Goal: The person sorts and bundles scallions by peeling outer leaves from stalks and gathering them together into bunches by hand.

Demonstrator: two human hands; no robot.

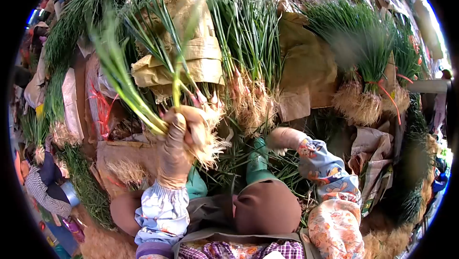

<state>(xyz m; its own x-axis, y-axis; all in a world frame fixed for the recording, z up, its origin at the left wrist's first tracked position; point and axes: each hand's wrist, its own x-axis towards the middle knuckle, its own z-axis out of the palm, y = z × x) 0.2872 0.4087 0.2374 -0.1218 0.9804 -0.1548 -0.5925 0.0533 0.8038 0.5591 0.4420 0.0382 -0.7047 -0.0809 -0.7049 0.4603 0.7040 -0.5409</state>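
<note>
My left hand [177, 146] is closed around a few stalks of green garlic [138, 108], raised in front of my lap. Their leaves fan upward and are partly blurred, while pale roots [206, 146] hang beside my fingers. To the right, my right hand [285, 139] hovers over loose green leaves near my boot, back of the hand up. Its fingers are mostly hidden and smeared. A loose row of green garlic with pinkish bulbs and roots [251, 96] lies just beyond both hands, on tan sacking [303, 60].
Bundles of green garlic tied with red string [368, 75] lie at the right. Red plastic strands [103, 115] and a clump of roots [126, 169] are at the left. Green boots [258, 161] stand among scattered leaves. Another person [48, 192] is at the far left.
</note>
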